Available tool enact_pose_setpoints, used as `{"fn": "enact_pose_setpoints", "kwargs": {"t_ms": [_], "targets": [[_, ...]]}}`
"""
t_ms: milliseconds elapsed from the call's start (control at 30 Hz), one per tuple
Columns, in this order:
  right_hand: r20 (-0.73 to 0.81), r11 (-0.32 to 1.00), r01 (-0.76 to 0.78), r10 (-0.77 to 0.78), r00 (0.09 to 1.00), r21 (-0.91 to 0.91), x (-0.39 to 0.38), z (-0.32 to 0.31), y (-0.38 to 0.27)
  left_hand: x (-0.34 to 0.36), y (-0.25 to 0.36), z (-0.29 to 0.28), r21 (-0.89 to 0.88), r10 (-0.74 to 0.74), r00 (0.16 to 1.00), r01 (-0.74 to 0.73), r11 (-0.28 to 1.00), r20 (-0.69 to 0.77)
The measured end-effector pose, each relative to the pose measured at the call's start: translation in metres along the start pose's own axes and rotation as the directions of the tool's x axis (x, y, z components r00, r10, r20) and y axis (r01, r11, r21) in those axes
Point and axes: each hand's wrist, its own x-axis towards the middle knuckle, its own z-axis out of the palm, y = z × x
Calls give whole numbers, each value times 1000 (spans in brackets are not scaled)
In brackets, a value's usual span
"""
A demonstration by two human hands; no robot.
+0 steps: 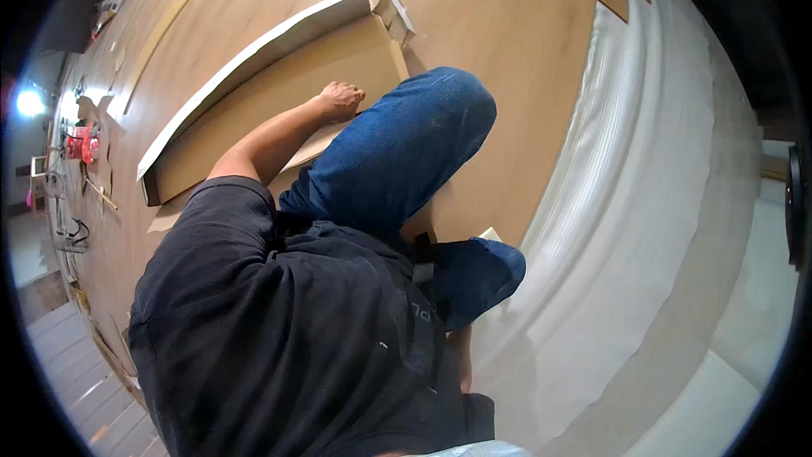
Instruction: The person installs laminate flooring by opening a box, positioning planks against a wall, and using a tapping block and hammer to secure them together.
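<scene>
A long, shallow cardboard box (292, 76) lies open on the wood-look floor, white outside and brown inside. My left hand (342, 97) is over its near side, close to my raised knee. The fingers are curled closed, and whatever may be in them is hidden. Beneath that forearm a brown cardboard flap (315, 149) shows along the box's near edge. Of my right arm only a short piece of forearm (461, 355) shows, below my other knee; the right hand is out of sight. A small pale piece (491, 235) sticks out beside that knee.
The wood-look flooring (507, 51) ends in a stepped edge on the right. Beyond it lies a rippled white underlay sheet (626, 195), with bare grey floor (677, 355) past it. A long pale strip (173, 21) and a red object (82, 144) lie at the left.
</scene>
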Motion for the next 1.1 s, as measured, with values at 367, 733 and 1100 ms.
{"fn": "enact_pose_setpoints", "kwargs": {"t_ms": [367,733,1100], "targets": [[-548,952,235,-91,831,199,76,-161,-150,187,5,49,10,514,856,-515,857,47],[94,421,795,-900,426,437,-51,27,-622,192,-28,-63,-169,284,872,-374,912,-400],[140,675,648,-723,676,353,48,17,-620,179,-131,-9,-336,-470,883,440,833,-10]]}}
